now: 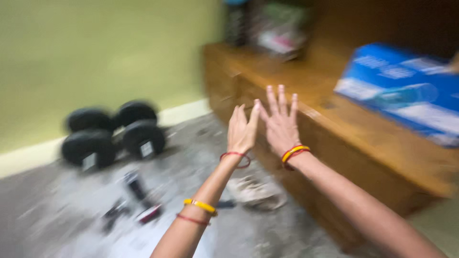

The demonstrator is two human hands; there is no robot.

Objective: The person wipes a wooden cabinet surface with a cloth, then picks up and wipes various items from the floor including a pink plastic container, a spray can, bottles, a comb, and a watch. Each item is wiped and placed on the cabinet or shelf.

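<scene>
The picture is blurred by motion. Both my arms stretch forward over a grey floor. My left hand [242, 130] is raised with its fingers together and pointing up, holding nothing. Beside it, my right hand [280, 122] spreads its fingers wide and is empty too. The two hands nearly touch at the fingertips. Red and yellow bangles ring both wrists and my left forearm. Just behind the hands runs the front edge of a low wooden cabinet [334, 138].
Two black dumbbells [114, 131] lie by the green wall at the left. Small dark objects [136, 196] and a pale crumpled thing [256, 191] lie on the floor. A blue box [406, 91] sits on the cabinet at the right.
</scene>
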